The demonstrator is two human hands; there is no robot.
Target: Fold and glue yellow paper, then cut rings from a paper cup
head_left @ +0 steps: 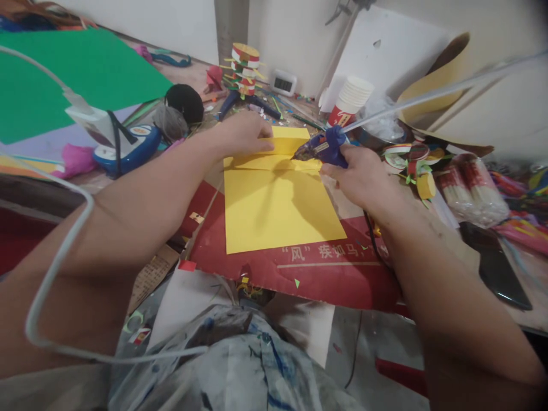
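Reaching inward, the right hand (363, 176) grasps a glue gun (320, 147).

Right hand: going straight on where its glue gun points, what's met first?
Likely the yellow paper, near its fold, right at the tip of the glue gun in the right hand; depth is unclear, so they may already touch.

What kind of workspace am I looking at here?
Probably a craft workbench: the right hand holds a blue glue gun at folded yellow paper, with stacked paper cups and scattered paper scraps behind.
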